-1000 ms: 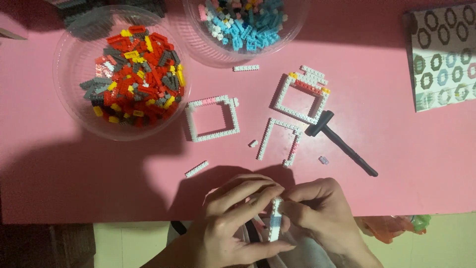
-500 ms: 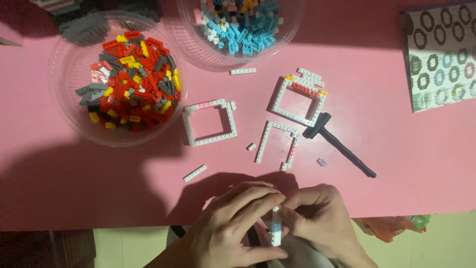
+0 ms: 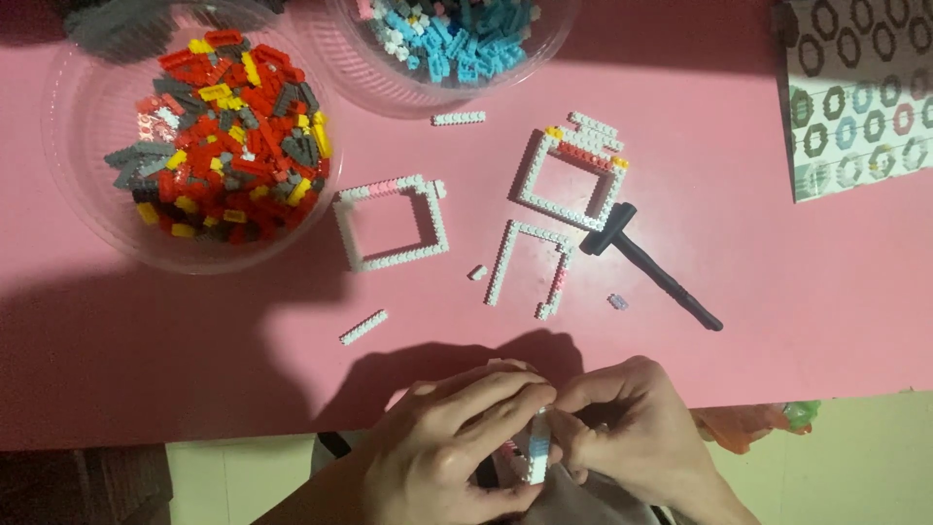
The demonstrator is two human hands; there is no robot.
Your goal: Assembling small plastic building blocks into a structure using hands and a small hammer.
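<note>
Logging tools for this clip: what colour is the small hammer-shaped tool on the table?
Black all over; the tool shows in the head view.

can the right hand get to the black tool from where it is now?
Probably yes. The right hand sits at the table's near edge, and bare pink table lies between it and the black tool. But it is pinching the small brick strip with the left hand.

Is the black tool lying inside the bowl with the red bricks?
No, the black tool lies on the pink table, right of the white brick frames, far from that bowl.
</note>
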